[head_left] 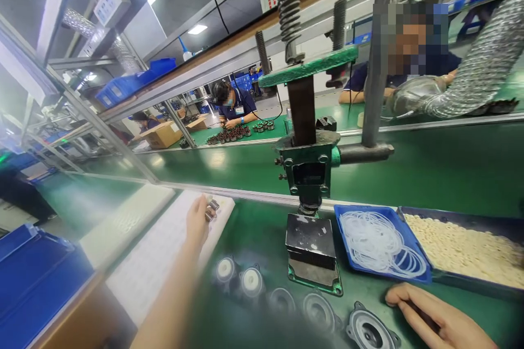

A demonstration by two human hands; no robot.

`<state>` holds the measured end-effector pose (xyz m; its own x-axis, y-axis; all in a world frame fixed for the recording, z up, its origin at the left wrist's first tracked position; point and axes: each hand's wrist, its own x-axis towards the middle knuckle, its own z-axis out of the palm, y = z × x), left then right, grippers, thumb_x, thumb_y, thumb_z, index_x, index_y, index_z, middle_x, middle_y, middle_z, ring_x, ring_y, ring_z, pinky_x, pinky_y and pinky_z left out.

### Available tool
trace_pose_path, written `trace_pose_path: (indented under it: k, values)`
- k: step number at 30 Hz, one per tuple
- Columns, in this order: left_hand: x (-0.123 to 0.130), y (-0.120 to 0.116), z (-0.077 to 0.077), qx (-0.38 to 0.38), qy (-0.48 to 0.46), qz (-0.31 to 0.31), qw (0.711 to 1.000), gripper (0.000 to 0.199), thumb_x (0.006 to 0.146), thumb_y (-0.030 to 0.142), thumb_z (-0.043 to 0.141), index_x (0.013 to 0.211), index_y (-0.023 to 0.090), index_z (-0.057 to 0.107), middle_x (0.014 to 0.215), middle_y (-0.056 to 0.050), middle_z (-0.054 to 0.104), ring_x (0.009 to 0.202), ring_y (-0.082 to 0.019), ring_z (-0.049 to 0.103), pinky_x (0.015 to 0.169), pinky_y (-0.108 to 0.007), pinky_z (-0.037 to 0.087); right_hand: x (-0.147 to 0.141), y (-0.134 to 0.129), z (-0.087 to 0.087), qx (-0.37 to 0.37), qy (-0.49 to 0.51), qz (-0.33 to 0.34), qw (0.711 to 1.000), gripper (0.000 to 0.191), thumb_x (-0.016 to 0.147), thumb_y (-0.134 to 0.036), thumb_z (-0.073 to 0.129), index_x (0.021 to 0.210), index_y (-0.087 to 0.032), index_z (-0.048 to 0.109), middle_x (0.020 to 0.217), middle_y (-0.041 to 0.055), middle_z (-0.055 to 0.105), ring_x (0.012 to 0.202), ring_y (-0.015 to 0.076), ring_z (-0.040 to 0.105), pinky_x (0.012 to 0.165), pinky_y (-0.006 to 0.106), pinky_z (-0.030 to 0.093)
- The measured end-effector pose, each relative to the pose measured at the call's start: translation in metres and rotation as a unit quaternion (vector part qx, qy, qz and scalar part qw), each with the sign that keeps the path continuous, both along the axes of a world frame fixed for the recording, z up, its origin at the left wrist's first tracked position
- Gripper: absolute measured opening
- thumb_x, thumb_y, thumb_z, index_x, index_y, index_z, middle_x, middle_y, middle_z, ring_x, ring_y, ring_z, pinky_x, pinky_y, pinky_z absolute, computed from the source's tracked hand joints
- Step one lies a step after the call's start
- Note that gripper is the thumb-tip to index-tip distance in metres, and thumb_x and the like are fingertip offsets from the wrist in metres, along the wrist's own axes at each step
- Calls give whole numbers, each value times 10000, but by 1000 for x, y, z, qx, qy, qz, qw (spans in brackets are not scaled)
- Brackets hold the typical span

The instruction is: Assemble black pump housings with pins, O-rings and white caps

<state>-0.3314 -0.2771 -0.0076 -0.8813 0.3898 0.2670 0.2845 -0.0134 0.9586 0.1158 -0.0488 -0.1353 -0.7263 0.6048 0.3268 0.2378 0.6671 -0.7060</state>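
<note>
Over the far end of a white foam tray (226, 208), my left hand (198, 220) is closed around small metal cylinders (212, 207). My right hand (438, 313) rests low at the right, fingers loosely curled and apart, with nothing visible in it. Beside it on the green bench lies a round dark speaker-like part (370, 331). Several similar parts form a row to the left; two of them, a left one (226, 270) and its neighbour (251, 281), have pale round centres. The nearest part of the row is blurred.
A green press (309, 169) stands mid-bench above a black block (310, 234). To its right are a blue tray of clear rings (344, 251) and a tray of cream rings (458, 278). Blue bins (36, 278) stand left. People sit across the line.
</note>
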Motion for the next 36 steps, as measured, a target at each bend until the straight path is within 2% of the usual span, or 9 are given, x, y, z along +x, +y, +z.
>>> trace_pose_path:
  k: [3, 7, 11, 19, 25, 28, 31, 34, 36]
  values:
    - [55, -9, 11, -12, -43, -88, 995, 443, 843, 633, 584, 848, 192, 545, 724, 8, 662, 471, -74, 530, 496, -215, 462, 0, -6, 19, -35, -43, 32, 998, 247, 924, -453, 473, 881, -326, 680, 894, 58, 723, 792, 249, 705, 685, 334, 599]
    - [135, -19, 9, -108, -103, -214, 965, 280, 789, 401, 749, 832, 189, 570, 563, 31, 637, 474, -109, 588, 514, -211, 471, -3, -16, 37, -43, -68, 36, 996, 256, 937, -389, 432, 900, -261, 652, 905, 47, 701, 807, 226, 671, 723, 335, 552]
    - [185, -25, 1, -227, -74, -305, 922, 205, 767, 318, 738, 813, 198, 579, 776, -22, 696, 567, -141, 653, 503, -222, 480, -2, -20, 39, -53, -85, 39, 994, 248, 947, -345, 399, 925, -238, 622, 912, 36, 682, 786, 207, 643, 734, 333, 515]
    - [193, -36, -1, -304, 121, -253, 910, 98, 823, 292, 654, 819, 222, 587, 938, -55, 668, 772, -192, 662, 656, -284, 515, -2, -21, 42, -62, -78, 53, 994, 201, 937, -274, 400, 926, -231, 596, 914, 24, 668, 816, 200, 622, 745, 330, 480]
    - [198, -38, 2, -308, 233, -281, 879, 56, 821, 236, 648, 876, 243, 641, 1041, -69, 656, 959, -229, 633, 852, -353, 493, -3, -23, 42, -54, -66, 54, 995, 201, 923, -242, 407, 915, -225, 607, 917, 26, 675, 821, 201, 624, 743, 327, 473]
    - [204, -34, 10, -286, 191, -244, 907, 168, 792, 281, 692, 951, 246, 650, 1027, -63, 628, 980, -237, 605, 870, -354, 467, -3, -24, 43, -49, -60, 53, 996, 207, 917, -229, 405, 906, -220, 611, 911, 28, 678, 824, 200, 628, 749, 325, 472]
    - [218, -20, 11, -219, 28, -241, 945, 164, 879, 345, 572, 988, 230, 614, 869, -27, 597, 823, -190, 579, 762, -306, 454, -4, -24, 44, -46, -57, 55, 996, 206, 915, -227, 407, 905, -216, 612, 915, 34, 680, 833, 201, 630, 763, 328, 473]
    - [236, 1, 0, -127, -147, -279, 940, 200, 930, 330, 453, 1048, 224, 576, 786, -2, 547, 769, -162, 552, 734, -279, 445, -4, -25, 47, -43, -57, 55, 996, 210, 918, -229, 403, 903, -214, 611, 916, 41, 683, 833, 203, 633, 762, 328, 475]
    - [248, 12, -9, -106, -170, -296, 934, 193, 914, 296, 471, 1060, 226, 576, 841, -12, 551, 844, -170, 566, 799, -290, 452, -4, -25, 48, -41, -58, 53, 996, 211, 918, -230, 402, 904, -216, 613, 912, 42, 685, 826, 204, 635, 749, 326, 478]
